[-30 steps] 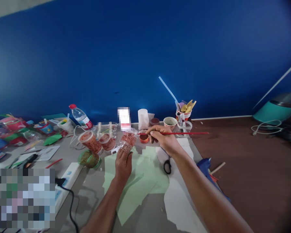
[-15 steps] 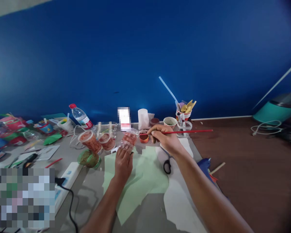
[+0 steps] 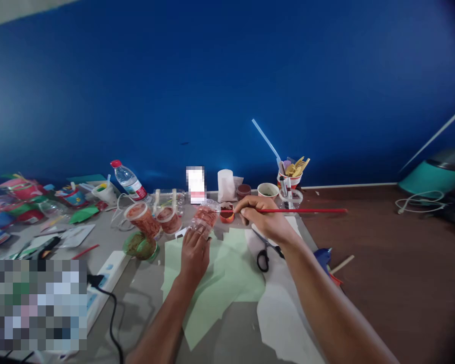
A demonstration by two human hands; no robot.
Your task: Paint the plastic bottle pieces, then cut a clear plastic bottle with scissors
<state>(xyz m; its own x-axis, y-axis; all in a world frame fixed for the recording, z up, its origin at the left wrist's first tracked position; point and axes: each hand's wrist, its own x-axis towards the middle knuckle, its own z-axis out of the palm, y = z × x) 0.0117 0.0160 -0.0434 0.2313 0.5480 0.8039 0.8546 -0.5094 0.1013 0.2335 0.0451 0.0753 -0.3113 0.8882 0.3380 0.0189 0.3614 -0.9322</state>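
My left hand [image 3: 195, 250] is closed around the near end of a clear plastic bottle piece [image 3: 206, 215], its side streaked with reddish-brown paint. Between the fingers of my right hand [image 3: 260, 212] lies a long red paintbrush [image 3: 311, 211], almost level, its tip at the right side of the bottle piece. Just under the brush sits a small orange cup [image 3: 226, 216] with dark red paint inside. Green paper [image 3: 227, 273] spreads below both hands. Black-handled scissors [image 3: 263, 260] rest on white paper near my right forearm.
Red-painted plastic cups [image 3: 142, 220] and a green cup [image 3: 141, 246] stand to the left, near a red-capped water bottle [image 3: 128, 180]. A white power strip [image 3: 108, 280] with a black cord lies at front left. Behind are a paper cup [image 3: 268, 191] and a utensil cup [image 3: 289, 177].
The brush and my right hand have shifted slightly right, with the brush tip still at the bottle piece. The whole view has also moved a little. My left hand keeps its hold.
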